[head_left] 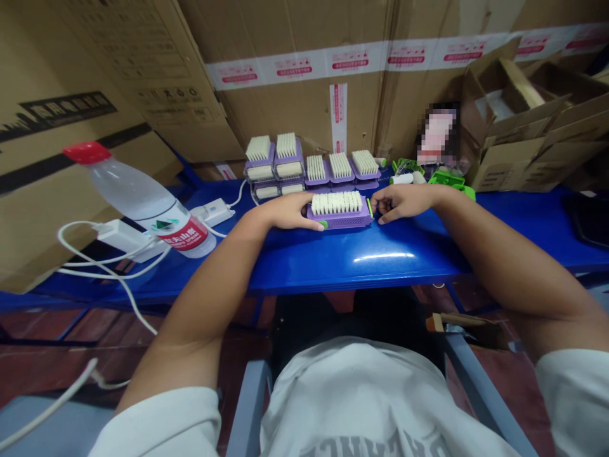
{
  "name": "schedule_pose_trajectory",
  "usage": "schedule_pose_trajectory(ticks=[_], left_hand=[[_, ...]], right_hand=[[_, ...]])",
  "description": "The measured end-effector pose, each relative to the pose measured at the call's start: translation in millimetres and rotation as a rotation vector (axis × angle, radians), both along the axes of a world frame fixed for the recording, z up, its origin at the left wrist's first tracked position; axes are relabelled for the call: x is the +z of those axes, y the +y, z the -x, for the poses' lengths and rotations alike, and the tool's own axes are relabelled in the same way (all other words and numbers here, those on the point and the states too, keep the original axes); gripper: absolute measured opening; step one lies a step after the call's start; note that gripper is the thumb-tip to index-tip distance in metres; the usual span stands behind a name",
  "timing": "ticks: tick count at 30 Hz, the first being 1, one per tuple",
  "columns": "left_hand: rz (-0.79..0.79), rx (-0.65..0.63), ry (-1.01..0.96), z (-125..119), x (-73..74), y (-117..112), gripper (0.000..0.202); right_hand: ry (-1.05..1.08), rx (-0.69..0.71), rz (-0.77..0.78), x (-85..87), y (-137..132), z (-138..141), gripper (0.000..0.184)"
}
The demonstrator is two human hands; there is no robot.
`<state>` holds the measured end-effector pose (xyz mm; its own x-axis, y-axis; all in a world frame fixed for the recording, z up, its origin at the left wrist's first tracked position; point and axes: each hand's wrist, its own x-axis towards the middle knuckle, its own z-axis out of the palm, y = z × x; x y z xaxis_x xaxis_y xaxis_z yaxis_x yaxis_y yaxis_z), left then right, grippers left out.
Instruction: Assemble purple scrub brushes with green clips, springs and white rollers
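Note:
A purple brush (339, 211) with cream bristles and green trim lies on the blue table (333, 260). My left hand (288, 211) grips its left end, fingers curled round it. My right hand (398, 202) pinches at the brush's right end, by a green edge strip. Behind it stand several more purple brushes (309, 166), some stacked in two layers.
A clear water bottle (143, 200) with a red cap lies at the left beside a white power strip (124, 236) and cables. Green parts (447, 179) lie at the back right. Cardboard boxes (295, 76) wall the back, and open cartons (523, 120) stand at the right.

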<state>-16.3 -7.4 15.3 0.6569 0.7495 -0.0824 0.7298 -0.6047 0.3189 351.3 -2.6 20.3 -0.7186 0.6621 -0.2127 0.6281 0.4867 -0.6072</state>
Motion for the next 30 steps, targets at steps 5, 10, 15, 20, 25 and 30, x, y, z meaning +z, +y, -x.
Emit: schedule_pose_trajectory(ticks=[5,10,15,20,25,30], left_hand=[[0.014,-0.007,-0.021,0.0,-0.6,1.8,0.096],[0.014,-0.003,-0.016,-0.3,-0.2,1.6,0.097],[0.002,-0.001,-0.01,0.0,-0.6,1.1,0.097],[-0.004,-0.008,0.001,-0.1,0.2,0.6,0.096],[0.001,0.001,-0.005,0.0,-0.1,0.5,0.096],[0.002,0.001,-0.014,0.0,-1.2,1.4,0.098]], right_hand=[[0.007,0.009,-0.01,0.1,-0.5,0.1,0.047],[0.013,0.012,-0.023,-0.3,-1.0,0.4,0.047],[0.022,0.015,-0.024,-1.0,-0.8,-0.4,0.047],[0.017,0.018,-0.014,-1.4,-0.6,-0.4,0.046],[0.014,0.017,-0.019,-1.4,-1.6,0.8,0.045],[0.016,0.009,-0.023,-0.7,-2.7,2.3,0.046]])
